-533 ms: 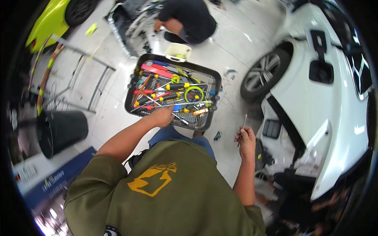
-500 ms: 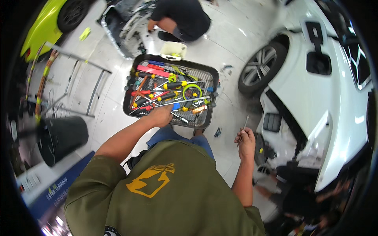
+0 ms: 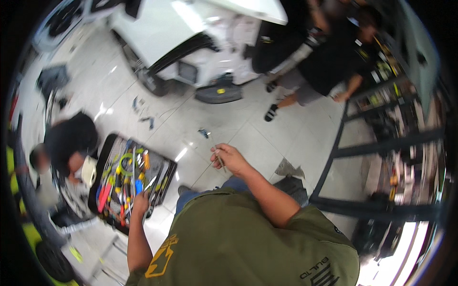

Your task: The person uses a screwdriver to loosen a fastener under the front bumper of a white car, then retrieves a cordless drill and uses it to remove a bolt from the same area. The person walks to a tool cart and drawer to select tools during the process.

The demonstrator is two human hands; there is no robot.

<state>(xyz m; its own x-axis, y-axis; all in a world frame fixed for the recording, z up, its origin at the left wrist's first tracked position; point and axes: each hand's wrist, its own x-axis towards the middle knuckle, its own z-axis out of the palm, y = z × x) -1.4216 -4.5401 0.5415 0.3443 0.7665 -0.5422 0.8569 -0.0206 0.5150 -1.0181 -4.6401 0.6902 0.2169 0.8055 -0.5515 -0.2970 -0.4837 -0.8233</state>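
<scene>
My left hand is closed over the near rim of a black tool tray, its fingertips partly hidden. Screwdrivers, several with yellow-and-black or red handles, lie heaped in the tray. A lime-green ring and a blue-handled tool are among them, close to that hand. Off to the right of the tray, my right hand pinches a thin rod-like metal tool that points up and away from me. Blur hides its exact kind.
Ahead stands a white car with its wheel and parts exposed. A crouching person is beyond the tray; another person in black stands at the right. A dark metal rack rises at the right. Small dark parts lie on the tiled floor.
My view has turned right, so the tray and crouching person now appear at left and the white car ahead. My right hand has come in closer to my body, still holding the thin tool.
</scene>
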